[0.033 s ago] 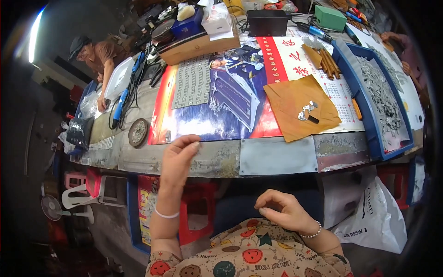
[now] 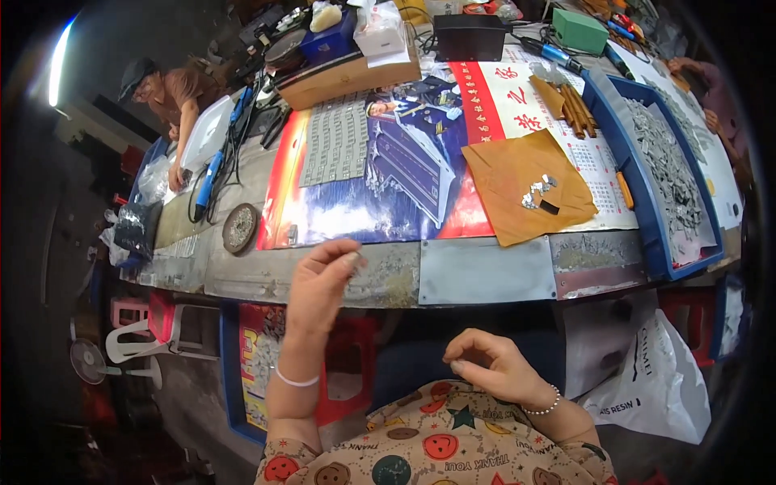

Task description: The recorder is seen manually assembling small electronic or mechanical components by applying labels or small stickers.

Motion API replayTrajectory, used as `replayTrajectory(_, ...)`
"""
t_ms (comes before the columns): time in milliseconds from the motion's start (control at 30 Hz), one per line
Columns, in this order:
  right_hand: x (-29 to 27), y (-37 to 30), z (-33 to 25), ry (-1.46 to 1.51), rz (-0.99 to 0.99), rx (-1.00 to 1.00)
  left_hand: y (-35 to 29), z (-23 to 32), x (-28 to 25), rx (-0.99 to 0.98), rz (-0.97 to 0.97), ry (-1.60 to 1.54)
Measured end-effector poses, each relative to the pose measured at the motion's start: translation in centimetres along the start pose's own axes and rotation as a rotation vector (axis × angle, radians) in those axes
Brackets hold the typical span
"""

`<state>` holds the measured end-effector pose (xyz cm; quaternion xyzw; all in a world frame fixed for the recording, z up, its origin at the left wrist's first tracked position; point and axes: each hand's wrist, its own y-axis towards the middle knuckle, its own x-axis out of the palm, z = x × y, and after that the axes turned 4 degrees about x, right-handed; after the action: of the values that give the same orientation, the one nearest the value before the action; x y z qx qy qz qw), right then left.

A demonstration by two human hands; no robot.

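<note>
My left hand (image 2: pixel 321 279) is raised at the table's front edge, thumb and fingertips pinched together. A tiny greyish bit seems to show at the fingertips, too small to name. Lower down, above my lap, my right hand (image 2: pixel 497 368) has its fingers curled toward the thumb; whether it holds anything is hidden. Beyond my left hand a glossy poster (image 2: pixel 323 214) covers the tabletop, with rows of small flat grey pieces (image 2: pixel 335 141) laid on it. One small grey piece (image 2: pixel 293 234) lies by its near left edge. A brown sheet (image 2: pixel 505 178) carries several shiny bits (image 2: pixel 537 191) and a small black block (image 2: pixel 549 208).
A round dish (image 2: pixel 241 229) of small bits stands left of the poster. On the right is a blue tray (image 2: pixel 651 234) filled with grey metal pieces. A wooden box (image 2: pixel 347 83) and blue hand tools (image 2: pixel 212 184) lie farther back. Another person (image 2: pixel 182 89) works at the left.
My left hand has shifted slightly to the right and turned a little, its fingers still pinched. My right hand stays nearly in place.
</note>
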<state>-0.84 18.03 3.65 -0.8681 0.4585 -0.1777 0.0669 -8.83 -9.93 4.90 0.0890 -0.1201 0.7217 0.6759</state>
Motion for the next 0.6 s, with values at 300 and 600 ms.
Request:
replayTrajectory(300,1.5,2.2,1.9,0.162,0.161,-0.037,-6.5,-4.5,6.9,-0.197,-0.025,-0.261)
replayTrajectory(600,0.6,1.6,2.8,0.183,0.18,-0.028,-8.2,-5.9,7.7,-0.227,-0.04,-0.188)
